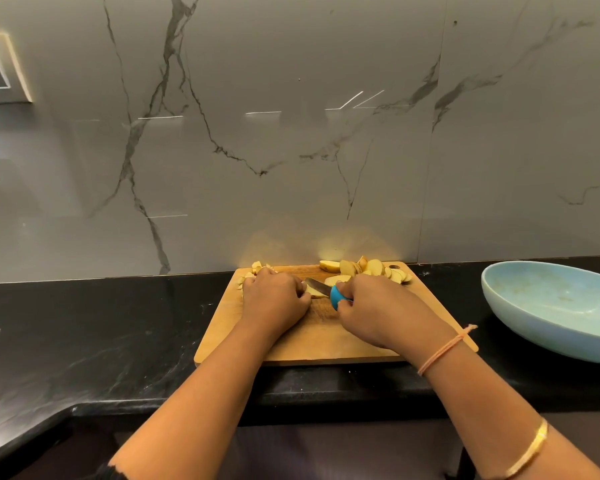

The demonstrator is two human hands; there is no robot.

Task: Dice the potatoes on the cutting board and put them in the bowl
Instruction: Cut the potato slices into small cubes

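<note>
A wooden cutting board (326, 341) lies on the black counter. My right hand (378, 310) grips a knife with a blue handle (336, 296); its blade (317, 285) points left over a potato piece (316, 292). My left hand (274, 299), fingers curled, holds that piece down at the blade. Potato slices (371, 268) are piled at the board's far right corner. Small diced pieces (257, 268) lie at its far left, partly hidden by my left hand. A wide light-blue bowl (551, 306) stands to the right of the board and looks empty.
The black stone counter (101, 334) runs left of the board and its front edge is close to my body. A grey marble wall (291, 150) rises right behind the board. A wall fixture (0, 71) sits at the upper left.
</note>
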